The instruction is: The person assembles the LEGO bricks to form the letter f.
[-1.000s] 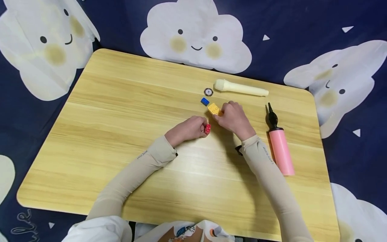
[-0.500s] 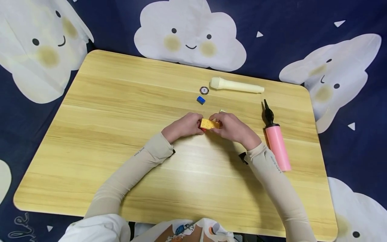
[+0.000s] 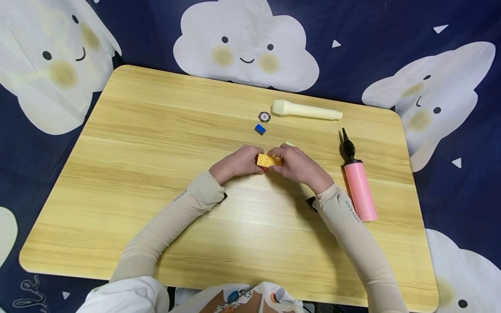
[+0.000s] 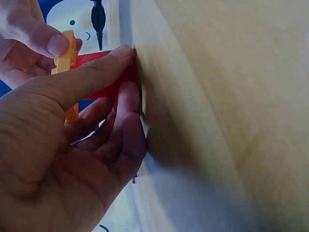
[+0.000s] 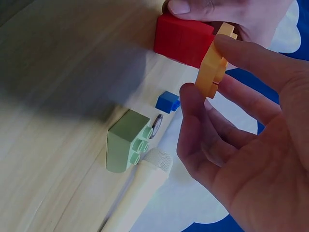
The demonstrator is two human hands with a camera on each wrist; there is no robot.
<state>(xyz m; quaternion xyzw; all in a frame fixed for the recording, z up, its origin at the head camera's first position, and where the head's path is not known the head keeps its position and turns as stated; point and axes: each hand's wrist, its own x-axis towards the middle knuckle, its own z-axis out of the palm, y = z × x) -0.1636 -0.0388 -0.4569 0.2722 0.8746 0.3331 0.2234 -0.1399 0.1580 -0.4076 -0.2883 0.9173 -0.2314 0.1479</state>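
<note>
Near the middle of the table my left hand (image 3: 240,163) grips a red toy brick (image 5: 181,41), thumb on one side and fingers on the other. The red brick appears to stand on the tabletop in the left wrist view. My right hand (image 3: 299,165) pinches a thin yellow toy brick (image 3: 266,160) between thumb and fingers. That yellow brick lies across the top of the red one, overhanging its side; whether the two are locked together I cannot tell. In the head view the yellow brick and the fingers hide most of the red one.
A light green brick (image 5: 124,140) lies behind my right hand. Farther back are a small blue brick (image 3: 260,129), a round chip (image 3: 264,117) and a cream microphone (image 3: 307,111). A pink hand pump (image 3: 360,191) with a black nozzle lies at the table's right.
My right hand has brought the yellow brick toward me and left onto the red brick in my left hand. The green brick has come into sight behind the right hand.
</note>
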